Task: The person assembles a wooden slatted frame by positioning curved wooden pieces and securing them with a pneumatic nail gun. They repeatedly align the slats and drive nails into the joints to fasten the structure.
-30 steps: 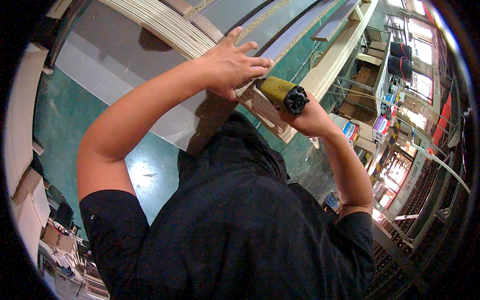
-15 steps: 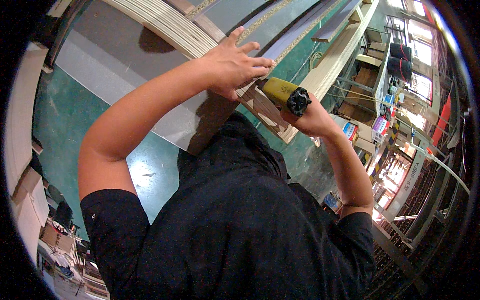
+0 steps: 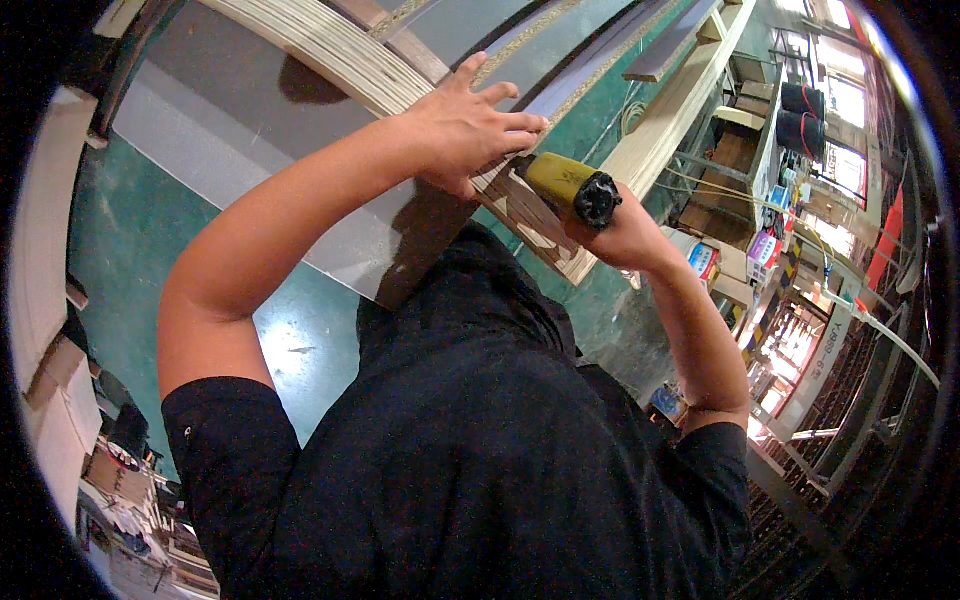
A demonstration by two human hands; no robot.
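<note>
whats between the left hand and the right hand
In the head view, the body of the yellow-and-black tool and the wooden frame corner lie between the left hand and right hand.

A line of dark letters and numerals marks a pale beam between three and four o'clock, while print on the coloured boxes towards three and scrawl on the yellow tool near one stay illegible.
</note>
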